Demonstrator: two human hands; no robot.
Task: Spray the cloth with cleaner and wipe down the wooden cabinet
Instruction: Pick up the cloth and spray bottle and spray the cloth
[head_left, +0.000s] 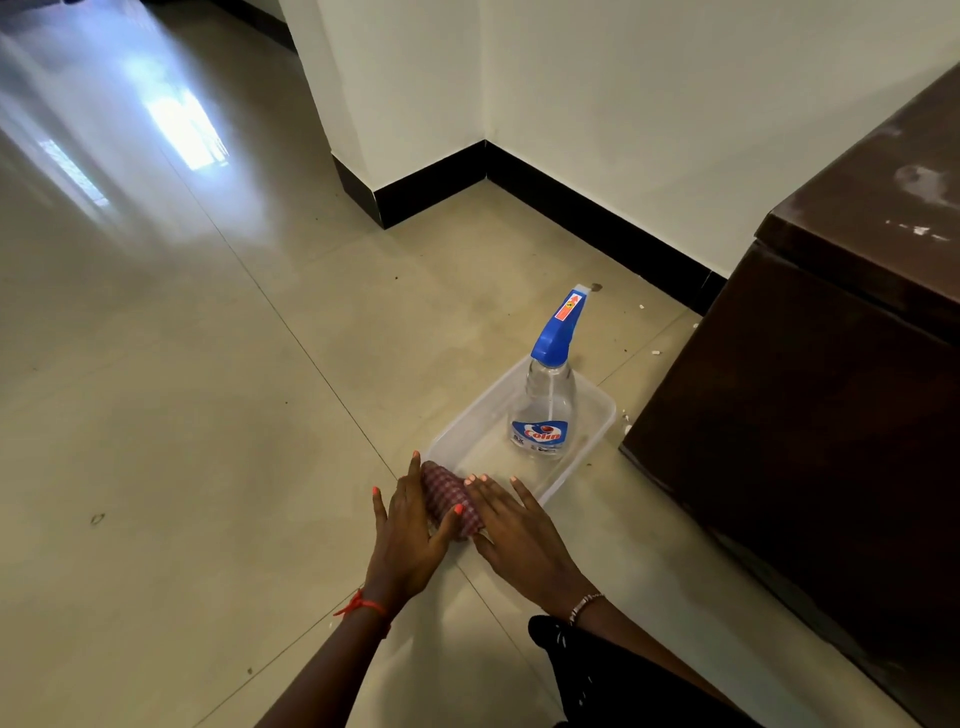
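Landmark = clear plastic tray (582, 470) on the tiled floor (208, 415). Checked red/white cloth (449, 501), bunched into a roll, sits at the tray's near-left corner, half over the rim. Left hand (410, 540) is on the cloth's outer side, fingers spread, thumb laid across the top of the roll; right hand (514, 525) is on the tray side, fingers flat and pointing into the tray, thumb under/against the cloth end. So grip on both = loose, open-palmed cupping w/ the cloth pressed between the two hands, not a closed fist; can't tell if cloth is lifted off the rim or resting on it. Spray bottle (543, 410), clear body, blue trigger head, "Colin" label, stands upright inside the tray at its far-right end, nozzle pointing away toward the wall (649, 130); well apart from the hands, untouched. Dark brown wooden cabinet (810, 415) stands just right of the tray, near but not touching it; pale smears/dust patches on its top. Black skirting (597, 223) runs along the wall beyond the tray. Red thread on left wrist, beaded band on right. Dark specks on floor left of the tray.
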